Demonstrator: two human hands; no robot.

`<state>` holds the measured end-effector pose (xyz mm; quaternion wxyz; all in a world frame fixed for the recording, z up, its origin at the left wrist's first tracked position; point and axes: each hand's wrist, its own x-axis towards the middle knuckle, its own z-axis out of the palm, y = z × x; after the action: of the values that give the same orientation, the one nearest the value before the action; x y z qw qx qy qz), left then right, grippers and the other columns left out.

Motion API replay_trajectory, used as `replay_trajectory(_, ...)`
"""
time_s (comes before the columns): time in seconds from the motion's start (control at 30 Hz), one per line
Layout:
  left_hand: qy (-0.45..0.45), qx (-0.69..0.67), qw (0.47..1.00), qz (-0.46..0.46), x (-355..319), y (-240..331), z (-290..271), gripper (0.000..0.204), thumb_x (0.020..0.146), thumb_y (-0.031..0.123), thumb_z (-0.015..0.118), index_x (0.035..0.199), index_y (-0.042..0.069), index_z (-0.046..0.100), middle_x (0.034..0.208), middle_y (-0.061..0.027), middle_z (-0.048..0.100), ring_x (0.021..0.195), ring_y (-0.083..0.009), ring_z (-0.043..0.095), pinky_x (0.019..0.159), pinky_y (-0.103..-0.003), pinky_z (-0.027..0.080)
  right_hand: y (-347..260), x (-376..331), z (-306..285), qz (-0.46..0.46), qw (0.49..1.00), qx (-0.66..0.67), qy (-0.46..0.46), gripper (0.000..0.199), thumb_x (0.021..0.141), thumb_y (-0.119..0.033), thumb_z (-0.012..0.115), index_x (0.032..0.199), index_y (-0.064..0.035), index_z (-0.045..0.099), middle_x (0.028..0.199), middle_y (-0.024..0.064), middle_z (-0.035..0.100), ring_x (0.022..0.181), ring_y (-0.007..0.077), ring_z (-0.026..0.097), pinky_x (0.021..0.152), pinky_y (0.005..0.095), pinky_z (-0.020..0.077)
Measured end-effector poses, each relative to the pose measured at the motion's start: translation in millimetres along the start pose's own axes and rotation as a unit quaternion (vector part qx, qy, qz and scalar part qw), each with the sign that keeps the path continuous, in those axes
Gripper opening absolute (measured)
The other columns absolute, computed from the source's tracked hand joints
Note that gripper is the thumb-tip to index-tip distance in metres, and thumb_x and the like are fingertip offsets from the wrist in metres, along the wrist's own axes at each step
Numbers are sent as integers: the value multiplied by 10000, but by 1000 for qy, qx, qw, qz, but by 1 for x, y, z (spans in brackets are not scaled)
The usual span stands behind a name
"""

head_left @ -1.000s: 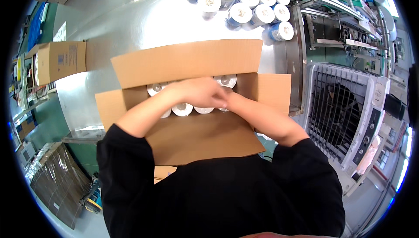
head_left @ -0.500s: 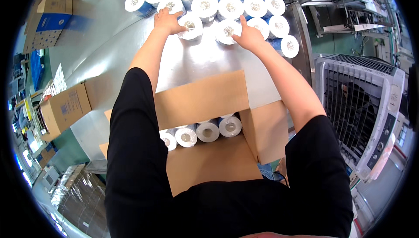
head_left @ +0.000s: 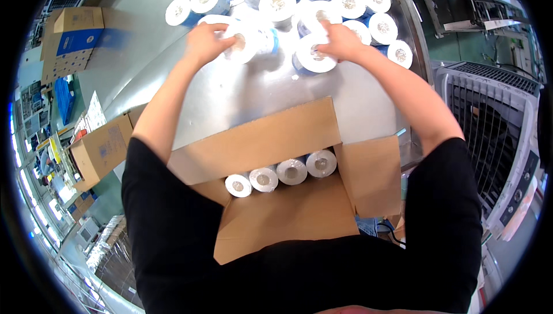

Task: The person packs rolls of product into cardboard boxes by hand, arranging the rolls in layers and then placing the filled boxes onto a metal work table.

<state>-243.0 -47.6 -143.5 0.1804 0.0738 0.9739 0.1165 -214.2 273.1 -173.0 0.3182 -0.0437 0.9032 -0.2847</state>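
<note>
My left hand [head_left: 206,44] grips a plastic-wrapped white paper roll [head_left: 244,49] with its thumb at the core hole. That roll is tilted, its blue-edged side showing to the right, and motion blurs it. My right hand [head_left: 345,44] is closed on another paper roll [head_left: 310,61], fingers on its top by the core. Several more wrapped rolls [head_left: 277,6] stand upright in rows behind both hands. Nearer to me, an open cardboard box [head_left: 288,210] holds a row of rolls [head_left: 291,171] with their round ends facing me.
The rolls stand on a shiny metal table [head_left: 155,55]. Left of it are a blue-banded carton [head_left: 78,40] and a brown carton [head_left: 103,147]. A grey air cooler [head_left: 489,124] stands at the right, below a metal-framed machine [head_left: 461,3]. The box's flaps [head_left: 374,173] stick outward.
Both hands have closed on front rolls. The left roll has tipped over and shifted a little nearer to me; the right one has shifted slightly. My view has moved slightly.
</note>
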Motion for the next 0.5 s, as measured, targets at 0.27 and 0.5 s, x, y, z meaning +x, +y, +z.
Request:
replay_trajectory(0.27,30,-545,829,-122,-294,-74,-100,330,809,144,585,1098,-15,581,1116,-82,586,998,-171,554,830,-283,448,-38,-194,-92,-159,909,204,328,647,745,-81,696,1319,10,411,874,123,671,627,87,601,494,203,463)
replay_trajectory(0.5,-94,-235,964,-79,-380,25,-65,356,633,161,738,959,37,668,850,-92,535,781,-226,550,661,-311,456,-114,-300,-14,-362,910,-149,-133,647,769,-206,662,1287,4,336,828,146,628,657,312,622,563,392,507)
